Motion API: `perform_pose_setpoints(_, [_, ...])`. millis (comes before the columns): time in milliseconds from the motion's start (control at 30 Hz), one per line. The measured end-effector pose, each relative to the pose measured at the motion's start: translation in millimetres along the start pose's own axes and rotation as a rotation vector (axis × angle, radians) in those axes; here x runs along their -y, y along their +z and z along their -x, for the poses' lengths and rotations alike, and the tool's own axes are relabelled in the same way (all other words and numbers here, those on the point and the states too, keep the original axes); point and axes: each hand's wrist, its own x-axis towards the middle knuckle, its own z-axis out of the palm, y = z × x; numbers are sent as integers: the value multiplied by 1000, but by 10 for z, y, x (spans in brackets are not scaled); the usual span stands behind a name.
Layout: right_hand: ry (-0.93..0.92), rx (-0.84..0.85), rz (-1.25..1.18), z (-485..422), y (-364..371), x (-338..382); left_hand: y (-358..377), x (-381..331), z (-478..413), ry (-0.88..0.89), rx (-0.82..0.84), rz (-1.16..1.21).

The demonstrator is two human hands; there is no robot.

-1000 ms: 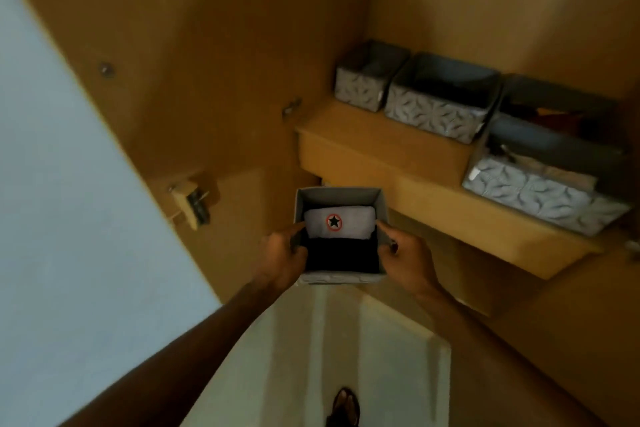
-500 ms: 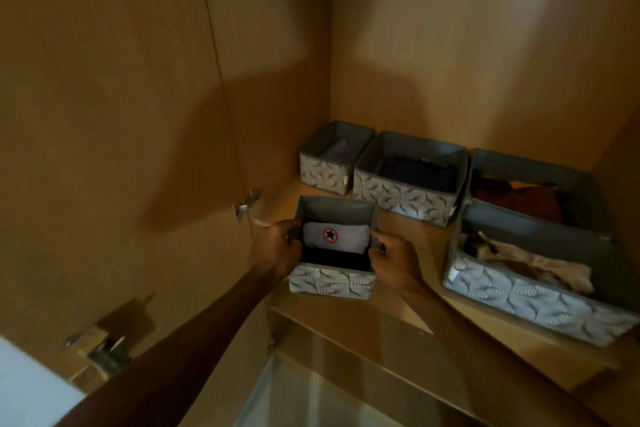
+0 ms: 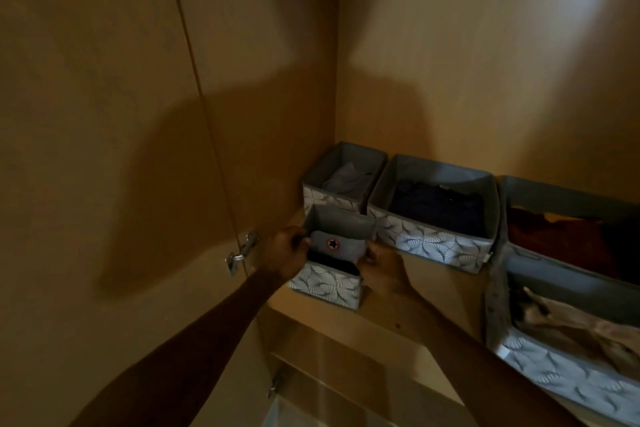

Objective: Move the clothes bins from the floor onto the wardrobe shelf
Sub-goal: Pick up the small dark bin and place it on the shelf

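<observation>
A small grey fabric bin (image 3: 325, 284) with a leaf pattern rests on the wooden wardrobe shelf (image 3: 440, 295), near its front left corner. Inside lie a grey folded garment with a red-ringed star badge (image 3: 333, 244) and something dark. My left hand (image 3: 285, 251) grips the bin's left wall and my right hand (image 3: 382, 269) grips its right wall. Directly behind it stands another small bin (image 3: 341, 173) of the same pattern.
A wider bin (image 3: 433, 239) with dark clothes sits to the right, then two larger bins, one at the back (image 3: 568, 198) and one in front (image 3: 554, 367) with beige cloth. The open wardrobe door (image 3: 104, 149) with hinges (image 3: 240, 253) stands on the left.
The bin rose from below shelf height onto the shelf and slid further back toward the rear small bin. Both hands stayed on its side walls.
</observation>
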Motion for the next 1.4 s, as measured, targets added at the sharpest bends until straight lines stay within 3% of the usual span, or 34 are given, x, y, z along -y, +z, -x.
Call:
perform_pose_setpoints(67, [-42,72,-61,-11,74,32,-12,112,51,72,84,38])
perform_pose_setpoints(133, [-52,143,-87,-19,102,24,-20,312,104,146,92,-88])
perform_pose_setpoints(233, [-55,173,13,-55,140,-6,-41,519,131,116,-83,-384])
perform_pose_setpoints(333, [-82,116,51,-112,251,7,-64,446,133,38,-203,-443])
perform_pose_setpoints(467, [-99,83,74,-178,425,72,-43,464,97,125,-122,-501])
perform_pose_setpoints(733, [-138,38,154,-270,603,155,-108,616,63,97,36,-579])
perform_pose_setpoints(1233, [-152,86,146,-291,716,296,-205,671,-121,-32,196,-530])
perform_pose_setpoints(1300, [-144,114,98,-250,687,273,-182,694,-116,-26,168,-473])
perform_pose_setpoints(1400, [-157,131,38,-119,605,166,-137,647,-9,-11,-17,-317])
